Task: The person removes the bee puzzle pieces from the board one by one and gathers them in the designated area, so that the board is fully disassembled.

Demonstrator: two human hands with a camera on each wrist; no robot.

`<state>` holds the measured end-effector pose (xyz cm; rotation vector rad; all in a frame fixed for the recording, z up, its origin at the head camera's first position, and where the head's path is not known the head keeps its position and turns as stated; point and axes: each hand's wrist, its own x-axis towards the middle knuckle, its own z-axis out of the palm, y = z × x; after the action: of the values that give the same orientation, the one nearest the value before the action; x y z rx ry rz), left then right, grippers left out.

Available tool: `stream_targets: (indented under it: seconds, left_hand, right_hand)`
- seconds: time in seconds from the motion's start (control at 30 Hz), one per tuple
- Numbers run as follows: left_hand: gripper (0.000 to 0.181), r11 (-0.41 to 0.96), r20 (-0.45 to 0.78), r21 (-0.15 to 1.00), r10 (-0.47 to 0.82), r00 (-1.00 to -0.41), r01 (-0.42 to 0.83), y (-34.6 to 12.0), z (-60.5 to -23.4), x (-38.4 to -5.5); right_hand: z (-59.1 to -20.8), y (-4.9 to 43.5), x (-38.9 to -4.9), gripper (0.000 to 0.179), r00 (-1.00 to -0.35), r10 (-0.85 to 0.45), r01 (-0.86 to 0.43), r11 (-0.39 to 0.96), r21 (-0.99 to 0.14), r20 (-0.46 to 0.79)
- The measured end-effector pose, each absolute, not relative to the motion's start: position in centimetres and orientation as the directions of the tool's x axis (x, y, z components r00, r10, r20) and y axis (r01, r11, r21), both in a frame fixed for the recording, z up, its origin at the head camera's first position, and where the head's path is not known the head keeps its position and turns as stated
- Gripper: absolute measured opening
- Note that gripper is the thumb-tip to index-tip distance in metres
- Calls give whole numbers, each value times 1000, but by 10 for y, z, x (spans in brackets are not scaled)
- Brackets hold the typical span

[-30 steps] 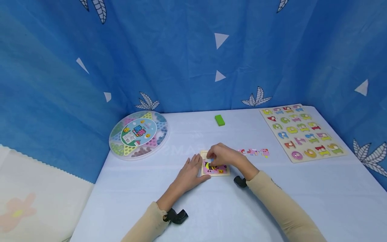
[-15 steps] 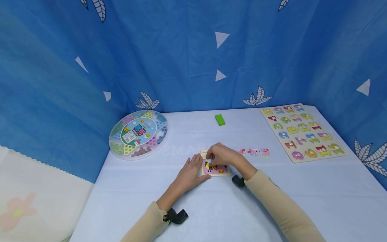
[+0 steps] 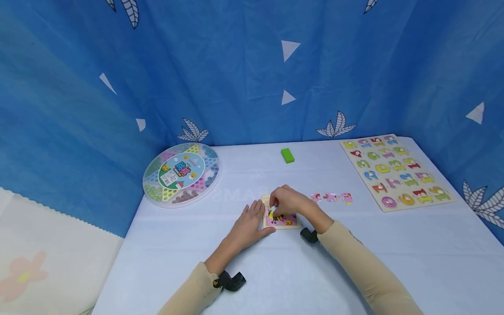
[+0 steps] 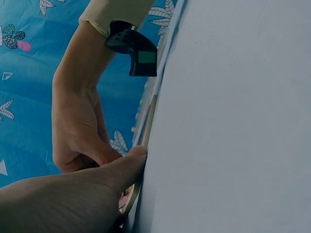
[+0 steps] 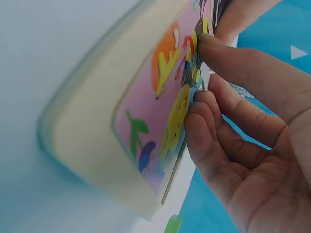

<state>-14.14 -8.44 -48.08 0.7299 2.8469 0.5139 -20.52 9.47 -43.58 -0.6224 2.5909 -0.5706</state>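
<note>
A small jigsaw puzzle in a wooden frame (image 3: 292,227) lies on the table, with a bee and pink ground in its picture (image 5: 141,107). My left hand (image 3: 246,226) rests flat beside it, fingers straight along the left edge and thumb at the near edge. In the left wrist view, the left thumb (image 4: 131,162) lies along the frame's side. Over the puzzle's upper part, my right hand (image 3: 289,201) pinches a small puzzle piece (image 5: 205,79) between thumb and curled fingers, low against the picture. The fingers hide most of that piece.
Several loose pink puzzle pieces (image 3: 331,197) lie in a row to the right of the right hand. A green block (image 3: 287,155) is further back. A round Chinese checkers box (image 3: 181,175) sits back left, a wooden number board (image 3: 397,175) back right. A blue curtain (image 3: 244,78) hangs behind.
My right wrist has turned slightly leftward while its fingers stay at the same spot over the puzzle. The left hand keeps its place.
</note>
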Motion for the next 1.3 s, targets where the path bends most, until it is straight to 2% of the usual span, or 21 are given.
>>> stream_targets:
  seconds: [0.5,1.17,1.3]
  left_hand:
    - [87,828,-69,342,494,-867,444,-81,-484,-143]
    - [87,823,-72,365,491,-868,435,-83,-485,-143]
    - [87,828,-78,358,486,-870,431,-84,-485,-143]
  right_hand:
    - [-439,99,-195,25,-846,-478,-316,807,-499,-236]
    - [-441,105,-195,22,-849,-505,-364,772,-521,-156]
    - [-442,106,-194,22,-862,-480,-337,784,-522,-164]
